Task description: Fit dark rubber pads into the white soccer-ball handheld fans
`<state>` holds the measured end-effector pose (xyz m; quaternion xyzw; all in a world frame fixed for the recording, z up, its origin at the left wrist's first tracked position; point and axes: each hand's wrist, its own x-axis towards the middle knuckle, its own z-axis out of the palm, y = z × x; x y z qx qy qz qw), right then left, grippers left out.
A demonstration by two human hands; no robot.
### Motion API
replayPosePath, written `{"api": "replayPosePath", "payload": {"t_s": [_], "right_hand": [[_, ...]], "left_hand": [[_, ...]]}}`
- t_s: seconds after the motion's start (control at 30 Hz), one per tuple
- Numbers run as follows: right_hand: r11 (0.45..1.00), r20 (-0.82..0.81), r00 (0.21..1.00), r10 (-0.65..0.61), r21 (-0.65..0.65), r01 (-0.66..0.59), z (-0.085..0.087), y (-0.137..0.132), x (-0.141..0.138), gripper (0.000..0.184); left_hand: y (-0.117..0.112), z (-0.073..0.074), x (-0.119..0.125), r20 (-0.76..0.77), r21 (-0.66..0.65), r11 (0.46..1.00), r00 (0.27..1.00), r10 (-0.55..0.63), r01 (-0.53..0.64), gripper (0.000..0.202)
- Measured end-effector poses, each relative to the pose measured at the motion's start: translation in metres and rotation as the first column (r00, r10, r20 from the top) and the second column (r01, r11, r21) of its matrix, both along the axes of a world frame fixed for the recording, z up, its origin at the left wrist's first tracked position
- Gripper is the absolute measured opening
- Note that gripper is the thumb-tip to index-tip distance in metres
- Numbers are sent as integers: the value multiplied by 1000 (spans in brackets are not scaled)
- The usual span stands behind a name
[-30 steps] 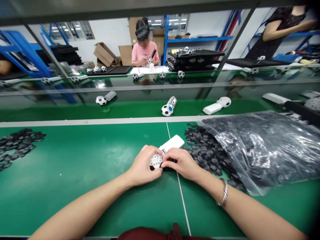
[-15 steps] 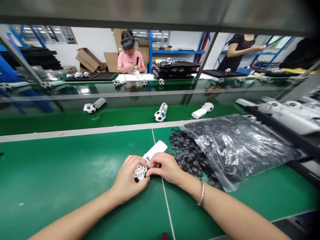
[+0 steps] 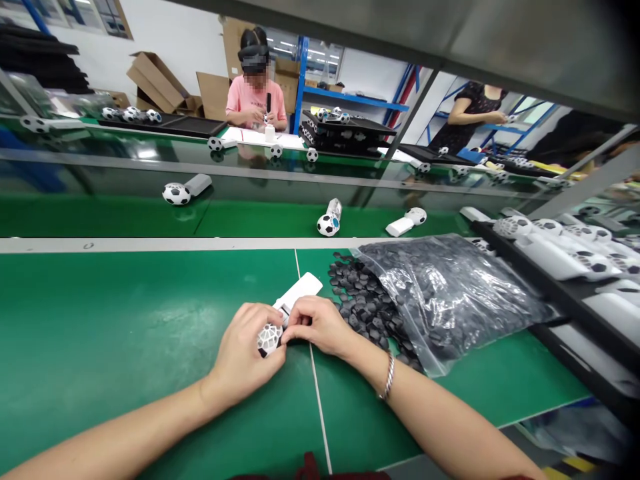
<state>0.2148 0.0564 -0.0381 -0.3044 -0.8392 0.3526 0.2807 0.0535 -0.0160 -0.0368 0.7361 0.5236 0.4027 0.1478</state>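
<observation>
While left hand (image 3: 245,357) cups white lattice ball-headed plastic gadget (image 3: 270,338) at lower centre, likely steadying it, right hand (image 3: 315,327) pinches narrowly at its face; loose black hexagonal pieces (image 3: 365,303) lie just right, within reach.

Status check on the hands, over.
Left hand and right hand both gripping white ball-headed gadget. Black pieces heaped just right of them.

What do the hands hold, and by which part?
A white gadget: left hand cups its ball-shaped head, right hand pinches the head's edge.
</observation>
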Motion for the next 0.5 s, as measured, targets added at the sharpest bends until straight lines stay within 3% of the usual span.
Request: {"api": "replayPosePath", "payload": {"t_s": [0.5], "right_hand": [[999,-86,995,45,-25,-47,0,1,-1,26]], "left_hand": [[3,3,-9,25,-89,996,1000,-8,11,26]]}}
